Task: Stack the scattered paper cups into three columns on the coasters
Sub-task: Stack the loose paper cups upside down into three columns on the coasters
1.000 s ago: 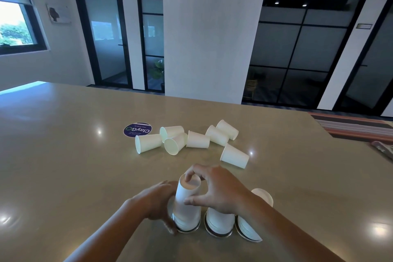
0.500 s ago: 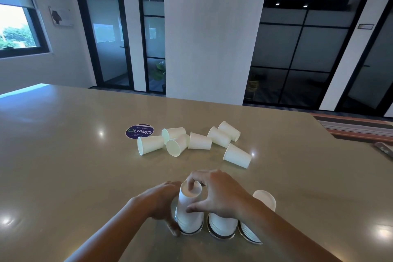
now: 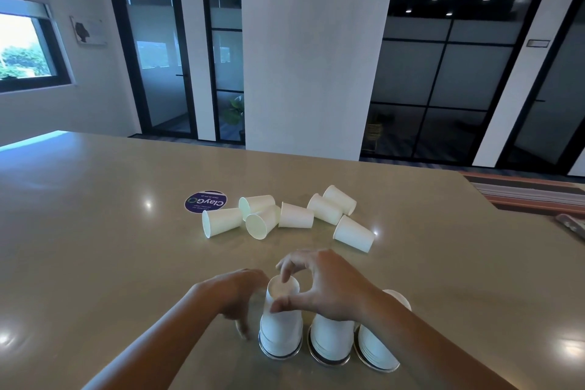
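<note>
The right hand (image 3: 323, 290) pinched the top cup (image 3: 282, 291) of the left stack (image 3: 281, 331) at the lower middle of the frame, thumb in front and a fingertip on its upturned base. The left hand (image 3: 235, 294) rested beside that stack, fingers loosely spread, apparently touching its side (the cup hid the contact). Seven loose cups (image 3: 296, 215) lay on their sides further up the table (image 3: 95, 247), straight ahead of both hands, the nearest one (image 3: 353, 234) closer to the right hand.
</note>
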`<state>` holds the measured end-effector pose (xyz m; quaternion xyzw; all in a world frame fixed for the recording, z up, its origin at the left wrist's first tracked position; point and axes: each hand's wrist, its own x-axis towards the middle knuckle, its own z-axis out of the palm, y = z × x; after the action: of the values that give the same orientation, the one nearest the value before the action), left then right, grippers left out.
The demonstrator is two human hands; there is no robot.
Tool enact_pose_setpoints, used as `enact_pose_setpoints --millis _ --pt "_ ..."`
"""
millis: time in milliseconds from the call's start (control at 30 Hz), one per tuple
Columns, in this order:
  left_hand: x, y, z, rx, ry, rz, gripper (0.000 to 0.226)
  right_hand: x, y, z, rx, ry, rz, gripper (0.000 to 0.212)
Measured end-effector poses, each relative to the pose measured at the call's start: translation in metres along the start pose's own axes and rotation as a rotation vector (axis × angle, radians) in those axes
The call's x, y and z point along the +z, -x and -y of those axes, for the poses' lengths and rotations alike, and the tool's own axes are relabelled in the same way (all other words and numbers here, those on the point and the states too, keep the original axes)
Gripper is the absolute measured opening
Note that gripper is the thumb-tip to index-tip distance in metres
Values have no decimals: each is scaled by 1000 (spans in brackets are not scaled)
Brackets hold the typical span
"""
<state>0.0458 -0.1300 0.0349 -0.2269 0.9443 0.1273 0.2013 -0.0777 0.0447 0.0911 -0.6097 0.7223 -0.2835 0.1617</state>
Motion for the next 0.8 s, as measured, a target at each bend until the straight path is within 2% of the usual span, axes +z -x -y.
enact_pose_setpoints --millis 67,167,333,467,600,667,733,800 --pt "-2 -4 6 -37 38 -4 76 -4 -3 2 3 -79 -21 36" --pt "-1 -12 23 -29 236 -83 61 -9 -12 3 3 -147 -64 19" --pt "-1 -22 46 -91 551 -453 15 -19 -34 -7 25 -198 -106 13" --pt "-13 -33 45 -29 643 -605 18 -43 -59 -40 150 -185 -178 17" --pt "-33 -51 30 -36 589 -717 10 -67 -76 -95 330 -63 -240 10" --pt "-42 -63 25 -1 528 -724 21 -71 -79 -127 446 -30 -247 29" --pt "-49 -81 24 44 455 -698 42 -69 -79 -149 542 65 -207 54" --pt "-58 -99 23 46 347 -667 60 -67 -78 -163 597 214 -139 67"
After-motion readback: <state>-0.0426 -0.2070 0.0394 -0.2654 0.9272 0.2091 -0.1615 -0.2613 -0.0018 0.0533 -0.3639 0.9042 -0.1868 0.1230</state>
